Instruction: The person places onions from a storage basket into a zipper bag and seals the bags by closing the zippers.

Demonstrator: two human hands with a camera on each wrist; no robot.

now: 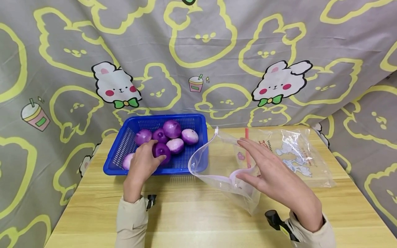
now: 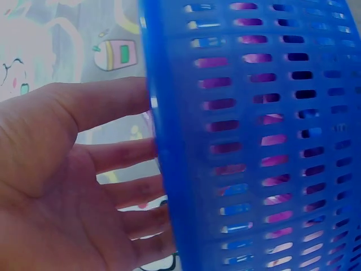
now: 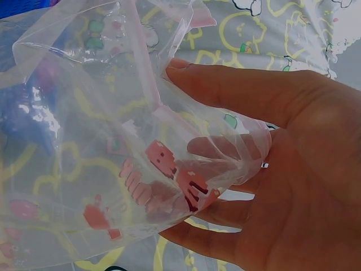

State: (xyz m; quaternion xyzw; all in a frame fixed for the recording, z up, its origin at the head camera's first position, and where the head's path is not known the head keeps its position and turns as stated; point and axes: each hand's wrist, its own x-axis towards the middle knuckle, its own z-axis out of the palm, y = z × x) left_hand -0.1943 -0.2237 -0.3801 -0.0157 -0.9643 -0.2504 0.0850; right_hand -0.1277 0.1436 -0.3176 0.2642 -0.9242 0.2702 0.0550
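In the head view, my left hand [image 1: 143,161] reaches over the near rim of a blue plastic basket [image 1: 203,137] and grips a dark purple onion [image 1: 162,154] between thumb and fingers. Several other onions [image 1: 172,129] lie around it. The left wrist view shows the basket's slotted wall hiding my fingertips and the onion. A clear zip bag [image 1: 214,162] stands with its mouth wide beside the basket. My right hand [image 1: 273,168] holds it by its right side, thumb at the near edge and fingers at the far one. Red printed figures [image 3: 163,161] show on the bag in the right wrist view.
A second clear bag [image 1: 294,151] with a red strip and printed cartoon animals lies flat behind my right hand. Everything stands on a light wooden table [image 1: 186,220]. A grey patterned curtain [image 1: 217,51] hangs directly behind it.
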